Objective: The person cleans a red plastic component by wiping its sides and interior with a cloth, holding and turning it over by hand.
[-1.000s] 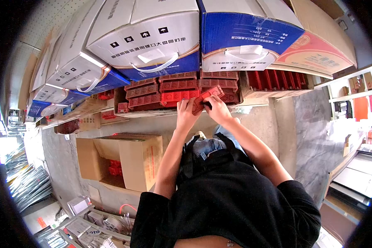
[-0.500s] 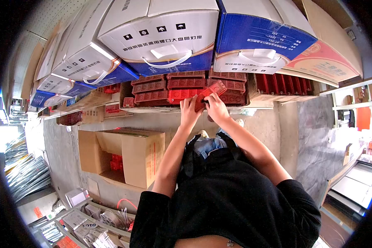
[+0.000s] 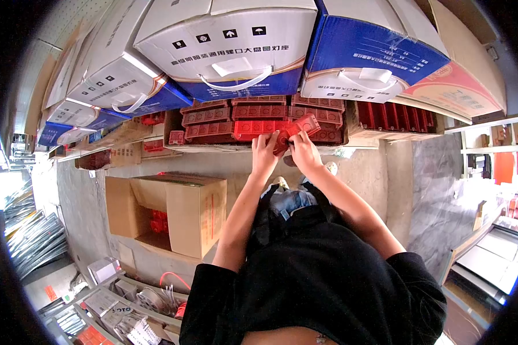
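Both hands meet at the front edge of a carton (image 3: 213, 148) packed with stacked rows of dark red plastic boxes (image 3: 207, 130). My left hand (image 3: 265, 154) is closed on the lower left end of a red plastic strip (image 3: 306, 127), which lies tilted up to the right. My right hand (image 3: 305, 150) grips the same strip near its middle, fingers bent over it. A brighter red row (image 3: 253, 130) sits in the carton just behind my left hand. The fingers hide part of the strip.
White and blue boxes with handles (image 3: 230, 54) stand above the carton. On the right is another carton of red parts (image 3: 394, 118). An open cardboard box (image 3: 195, 215) with red pieces inside stands on the floor at left. Shelving with cables (image 3: 149, 299) is lower left.
The view has shifted, so the boxes appear further right than a second ago. Both hands stay on the strip, and my right hand's fingers have moved slightly on it.
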`<control>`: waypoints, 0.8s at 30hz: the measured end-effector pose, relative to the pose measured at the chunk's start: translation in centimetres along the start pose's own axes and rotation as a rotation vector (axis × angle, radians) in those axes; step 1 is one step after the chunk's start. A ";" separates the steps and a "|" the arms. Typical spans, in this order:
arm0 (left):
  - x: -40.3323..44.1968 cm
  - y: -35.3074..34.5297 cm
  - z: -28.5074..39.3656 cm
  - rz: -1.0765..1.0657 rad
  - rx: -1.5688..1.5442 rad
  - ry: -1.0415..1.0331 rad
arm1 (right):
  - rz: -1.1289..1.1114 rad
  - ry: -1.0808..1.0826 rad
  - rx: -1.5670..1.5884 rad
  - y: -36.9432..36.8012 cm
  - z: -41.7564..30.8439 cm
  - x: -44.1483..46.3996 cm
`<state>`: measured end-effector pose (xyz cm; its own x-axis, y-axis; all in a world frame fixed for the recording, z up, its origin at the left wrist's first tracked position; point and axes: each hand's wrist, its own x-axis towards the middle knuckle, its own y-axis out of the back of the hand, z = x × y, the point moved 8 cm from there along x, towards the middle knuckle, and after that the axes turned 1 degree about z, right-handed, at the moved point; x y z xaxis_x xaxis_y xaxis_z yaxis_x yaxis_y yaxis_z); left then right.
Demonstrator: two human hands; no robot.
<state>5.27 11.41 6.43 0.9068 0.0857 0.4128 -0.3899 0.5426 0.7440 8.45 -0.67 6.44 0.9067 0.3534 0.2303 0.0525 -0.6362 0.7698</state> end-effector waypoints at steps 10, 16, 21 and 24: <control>-0.3 -0.1 -0.1 0.057 0.013 -0.034 | -0.049 0.054 -0.112 -0.2 -2.5 4.1; -0.3 0.0 -1.1 0.036 0.014 0.025 | -0.011 0.148 -0.108 -1.1 -1.5 2.1; -0.1 -0.7 -0.9 -0.065 -0.041 0.006 | -0.062 -0.033 0.003 0.7 -0.6 0.6; 0.1 -1.0 0.2 -0.137 -0.017 -0.065 | 0.079 0.071 0.118 2.0 0.4 -0.1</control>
<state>5.67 10.70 5.85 0.9390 -0.0439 0.3412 -0.2599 0.5594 0.7871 8.67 -2.24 7.70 0.8783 0.3441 0.3320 0.0350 -0.7388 0.6731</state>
